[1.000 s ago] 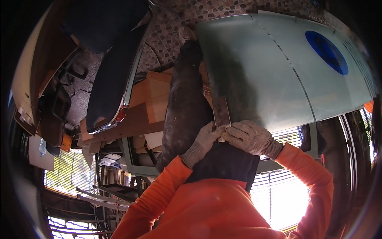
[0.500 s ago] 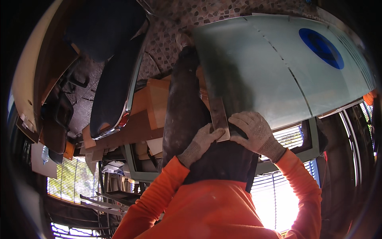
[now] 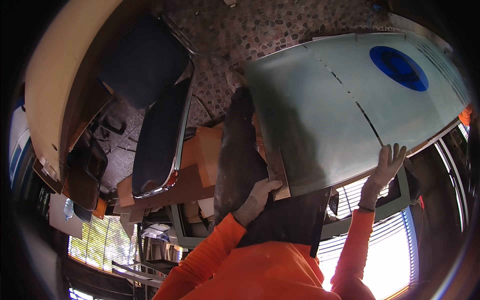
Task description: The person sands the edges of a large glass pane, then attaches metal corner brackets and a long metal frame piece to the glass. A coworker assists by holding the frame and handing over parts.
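Note:
A large pale-green glossy panel (image 3: 345, 120) with a blue oval mark and a broken dark line across it lies in front of me. Along its left edge runs a narrow flat strip (image 3: 278, 175). My left hand (image 3: 256, 201), in a pale knit glove, grips the strip's near end, thumb on top and the other fingers mostly hidden. My right hand (image 3: 384, 172), gloved alike, is at the panel's near edge by the end of the dark line. Its fingers are spread and pointing up, holding nothing.
A dark-padded chair (image 3: 162, 135) with a metal frame stands to the left. Brown cardboard pieces (image 3: 192, 155) lie beside my leg. At far left is a cream curved-edged tabletop (image 3: 47, 100). A grey-green frame (image 3: 360, 215) sits below the panel.
My right hand has left the strip's end and moved right along the panel's near edge, its fingers spreading. My left hand stays at the strip. The whole view has shifted slightly.

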Tool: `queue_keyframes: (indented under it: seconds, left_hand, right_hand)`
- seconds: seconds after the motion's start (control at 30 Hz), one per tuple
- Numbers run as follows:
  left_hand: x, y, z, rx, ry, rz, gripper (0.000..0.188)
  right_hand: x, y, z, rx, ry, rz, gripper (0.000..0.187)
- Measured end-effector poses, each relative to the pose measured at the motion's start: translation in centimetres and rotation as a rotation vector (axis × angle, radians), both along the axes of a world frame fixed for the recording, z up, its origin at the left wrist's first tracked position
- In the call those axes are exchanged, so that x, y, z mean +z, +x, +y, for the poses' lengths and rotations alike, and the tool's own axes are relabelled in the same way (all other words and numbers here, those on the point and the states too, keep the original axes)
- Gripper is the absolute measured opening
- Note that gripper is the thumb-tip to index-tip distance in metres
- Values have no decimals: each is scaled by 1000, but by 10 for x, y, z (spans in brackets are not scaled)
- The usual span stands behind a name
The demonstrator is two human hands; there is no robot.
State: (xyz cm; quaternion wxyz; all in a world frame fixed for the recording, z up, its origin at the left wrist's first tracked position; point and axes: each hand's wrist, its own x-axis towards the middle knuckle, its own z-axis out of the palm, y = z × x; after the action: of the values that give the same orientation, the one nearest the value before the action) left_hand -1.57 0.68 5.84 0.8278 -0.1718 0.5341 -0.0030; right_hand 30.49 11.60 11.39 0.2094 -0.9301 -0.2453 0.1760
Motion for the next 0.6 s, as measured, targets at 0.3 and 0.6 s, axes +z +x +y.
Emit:
queue_keyframes:
  seconds: [0.3, 0.6]
  left_hand:
    - [9, 0, 10, 65, -15, -21, 46]
    - [8, 14, 19, 3, 40, 94, 42]
  right_hand:
    - [-22, 19, -20, -303, 191, 91, 72]
    - [-42, 27, -23, -432, 464, 633, 62]
